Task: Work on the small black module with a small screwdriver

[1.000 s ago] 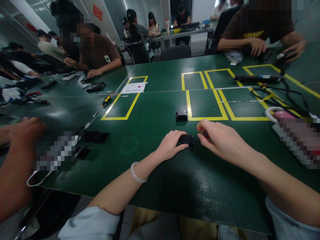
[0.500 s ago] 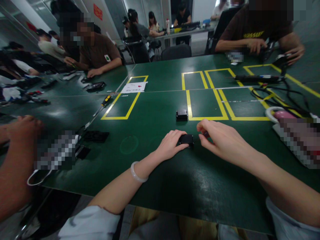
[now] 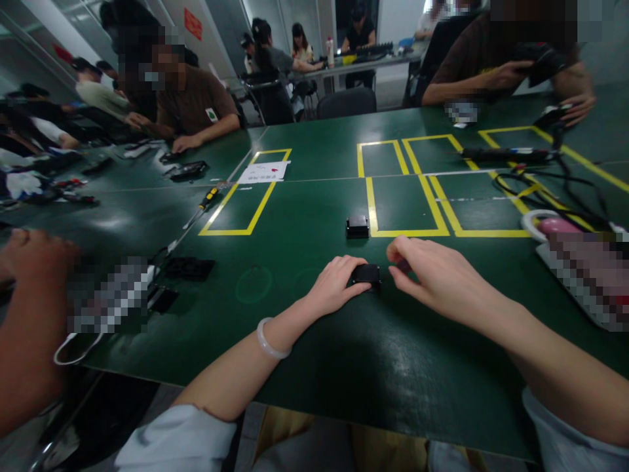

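One black block (image 3: 368,274), likely light, stiff, best held by ends; left hand (image 3: 336,283) pinches it; right hand (image 3: 426,267) half-curled, hold unclear.

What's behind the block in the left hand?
A second black block sits behind the held block, on the green table. The left hand covers the held block's left end; the block's underside is hidden.

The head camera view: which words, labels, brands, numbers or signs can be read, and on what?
No text is readable.
White paper sheet: marks too small.
Red rectangular wall sign: blurred.
Brown cloth shirt at right: faint yellow print, unreadable.
White rectangular badge with green mark: too small.
Held black rectangular block: none visible.
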{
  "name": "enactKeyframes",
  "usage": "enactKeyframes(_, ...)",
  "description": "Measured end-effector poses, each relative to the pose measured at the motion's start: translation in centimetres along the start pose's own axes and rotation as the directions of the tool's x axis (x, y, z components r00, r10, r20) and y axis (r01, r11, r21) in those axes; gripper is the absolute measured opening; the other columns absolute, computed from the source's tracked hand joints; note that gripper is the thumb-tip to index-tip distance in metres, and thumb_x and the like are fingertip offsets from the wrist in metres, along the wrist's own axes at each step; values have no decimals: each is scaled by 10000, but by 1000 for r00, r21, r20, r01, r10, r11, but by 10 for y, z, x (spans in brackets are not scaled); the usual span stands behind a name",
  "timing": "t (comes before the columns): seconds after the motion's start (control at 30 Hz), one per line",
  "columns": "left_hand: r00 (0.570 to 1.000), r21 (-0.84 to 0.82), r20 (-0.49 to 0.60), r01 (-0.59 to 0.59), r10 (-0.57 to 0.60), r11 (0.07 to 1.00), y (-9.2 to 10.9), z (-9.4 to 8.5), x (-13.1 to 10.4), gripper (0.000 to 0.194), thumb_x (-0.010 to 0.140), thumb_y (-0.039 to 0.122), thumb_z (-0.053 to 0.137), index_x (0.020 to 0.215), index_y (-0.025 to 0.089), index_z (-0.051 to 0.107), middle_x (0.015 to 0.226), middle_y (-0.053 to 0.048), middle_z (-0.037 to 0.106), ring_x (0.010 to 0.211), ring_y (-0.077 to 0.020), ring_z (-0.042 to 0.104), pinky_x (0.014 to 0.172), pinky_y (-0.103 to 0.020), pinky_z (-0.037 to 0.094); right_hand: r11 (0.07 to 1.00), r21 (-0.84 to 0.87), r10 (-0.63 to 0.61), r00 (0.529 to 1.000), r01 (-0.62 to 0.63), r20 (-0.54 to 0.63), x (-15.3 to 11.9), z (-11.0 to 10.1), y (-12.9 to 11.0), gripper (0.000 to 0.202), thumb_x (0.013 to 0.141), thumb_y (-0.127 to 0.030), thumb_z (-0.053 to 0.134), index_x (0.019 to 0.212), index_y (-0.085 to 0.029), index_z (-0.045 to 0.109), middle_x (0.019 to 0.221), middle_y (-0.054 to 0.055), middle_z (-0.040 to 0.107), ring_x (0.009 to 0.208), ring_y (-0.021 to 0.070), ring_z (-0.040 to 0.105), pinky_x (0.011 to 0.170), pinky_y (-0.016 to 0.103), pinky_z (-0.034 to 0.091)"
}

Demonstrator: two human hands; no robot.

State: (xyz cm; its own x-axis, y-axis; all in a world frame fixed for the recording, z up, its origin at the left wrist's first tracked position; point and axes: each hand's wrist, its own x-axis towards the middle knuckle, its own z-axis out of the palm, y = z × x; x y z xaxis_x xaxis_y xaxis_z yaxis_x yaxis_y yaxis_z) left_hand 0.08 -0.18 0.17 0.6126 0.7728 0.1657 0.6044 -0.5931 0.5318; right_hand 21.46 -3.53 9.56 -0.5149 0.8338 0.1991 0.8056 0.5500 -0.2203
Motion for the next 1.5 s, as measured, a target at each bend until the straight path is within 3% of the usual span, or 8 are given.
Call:
enactKeyframes(0.17, 1000, 7, 3, 15, -15, 1000, 0, 0, 0, 377, 898, 429, 552, 1199, 210, 494, 1137, -70, 571, 1037, -245, 513, 910, -391, 425, 999, -41, -5, 1000, 4, -18, 1, 1, -1, 184, 932, -355, 411, 838, -210, 472, 744, 20, 588, 691, 171, 543, 615, 278, 347)
enactKeyframes(0.43, 1000, -14, 9, 6, -6, 1000, 1, -2, 0, 377, 909, 434, 531, 1207, 206, 494, 1160, -77, 566, 1055, -245, 512, 921, -391, 421, 1000, -5, -12, 999, 11, -49, -1, 1, 3, 46, 899, -249, 428, 882, -209, 445, 779, 15, 578, 664, 146, 524, 578, 258, 344)
enactKeyframes(0.7, 1000, -9, 12, 5, -4, 1000, 1, -1, 0, 386, 905, 427, 538, 1212, 197, 487, 1154, -75, 564, 1047, -243, 510, 914, -383, 425, 998, -63, -12, 999, 10, -40, 0, 0, 2, 138, 923, -320, 438, 842, -210, 456, 758, 14, 580, 680, 161, 533, 590, 267, 341)
enactKeyframes(0.97, 1000, -1, 18, 7, -7, 1000, 2, -3, 0, 368, 910, 425, 533, 1198, 200, 495, 1160, -78, 562, 1055, -245, 509, 916, -383, 423, 1000, -12, -10, 1000, 10, -7, -1, 1, 3, 61, 887, -242, 457, 933, -206, 443, 826, 21, 586, 725, 159, 552, 611, 261, 360)
enactKeyframes(1.2, 1000, 0, 8, 4, -4, 1000, 1, -1, 0, 384, 905, 431, 542, 1205, 196, 490, 1163, -74, 567, 1053, -243, 509, 914, -378, 423, 997, -77, 9, 1000, -9, -8, 0, 1, 2, 153, 922, -351, 451, 851, -215, 451, 737, 4, 570, 666, 166, 531, 586, 268, 327)
enactKeyframes(1.5, 1000, 5, 6, -4, 4, 1000, 1, -2, 0, 373, 908, 428, 541, 1197, 197, 493, 1160, -73, 564, 1051, -239, 508, 912, -376, 423, 1000, -19, -19, 1000, 20, 16, -2, 0, 4, 73, 896, -272, 470, 878, -220, 423, 766, -4, 551, 679, 156, 519, 596, 262, 325)
